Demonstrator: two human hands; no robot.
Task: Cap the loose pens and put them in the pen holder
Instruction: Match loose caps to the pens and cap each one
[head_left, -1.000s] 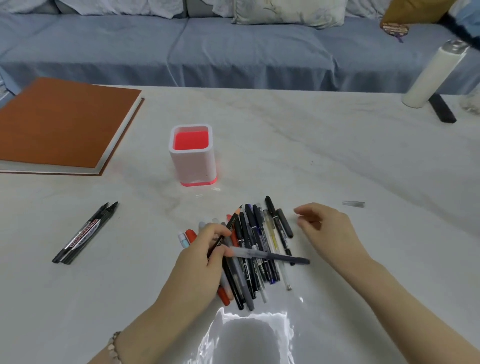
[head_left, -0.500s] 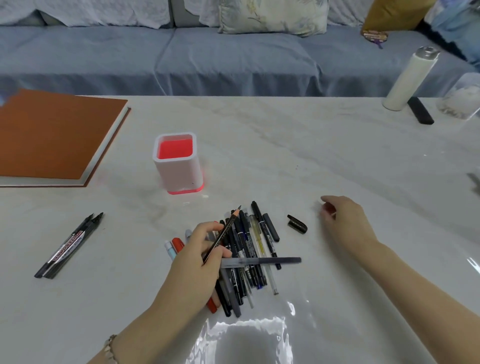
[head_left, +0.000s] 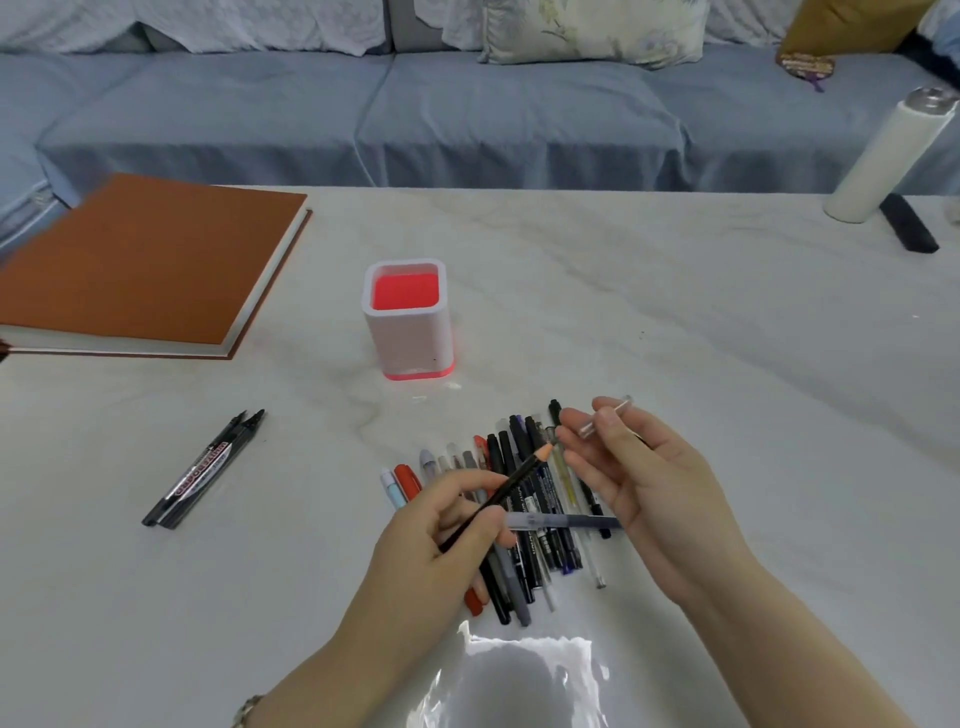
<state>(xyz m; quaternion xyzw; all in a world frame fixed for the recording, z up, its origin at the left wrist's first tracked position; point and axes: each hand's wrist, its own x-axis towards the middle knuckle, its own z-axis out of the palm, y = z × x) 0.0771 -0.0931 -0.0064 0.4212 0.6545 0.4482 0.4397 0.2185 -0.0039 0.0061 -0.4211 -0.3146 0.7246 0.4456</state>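
A pile of several pens (head_left: 524, 499) lies on the white table in front of me. My left hand (head_left: 447, 540) holds two things above it: a thin black pencil (head_left: 511, 480) pointing up and right, and a translucent grey pen (head_left: 561, 521) lying crosswise. My right hand (head_left: 639, 478) hovers over the pile's right side, palm up, pinching a clear pen cap (head_left: 605, 415) between thumb and fingers. The white pen holder (head_left: 408, 332) with a red inside stands upright behind the pile and holds nothing. Two black markers (head_left: 205, 470) lie apart at the left.
A brown-covered book (head_left: 140, 265) lies at the back left. A tall white bottle (head_left: 888, 156) and a flat black object (head_left: 909, 223) stand at the back right edge. A blue-grey sofa (head_left: 467, 114) runs behind the table.
My right hand reached out to the right, picked up the clear cap from the table, and came back over the pile. The left hand kept its pencil and pen.
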